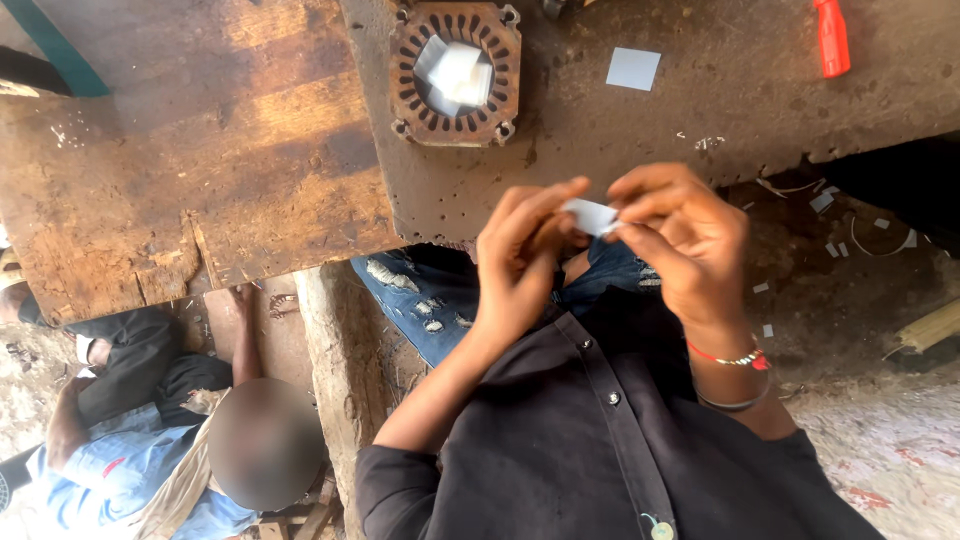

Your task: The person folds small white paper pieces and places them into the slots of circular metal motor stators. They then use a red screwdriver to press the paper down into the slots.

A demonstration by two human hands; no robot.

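Observation:
My left hand and my right hand are held together in front of my chest, both pinching a small white paper strip between their fingertips. My right wrist wears a red beaded bracelet and a thin band. Just beyond my hands, a rusty round motor stator with slotted teeth sits on the worn wooden workbench. Several folded white paper pieces lie in its hollow middle.
A white paper square and a red tool handle lie on the bench's far right part. Another person in a blue shirt sits low at the left. Paper scraps litter the dirt ground at right.

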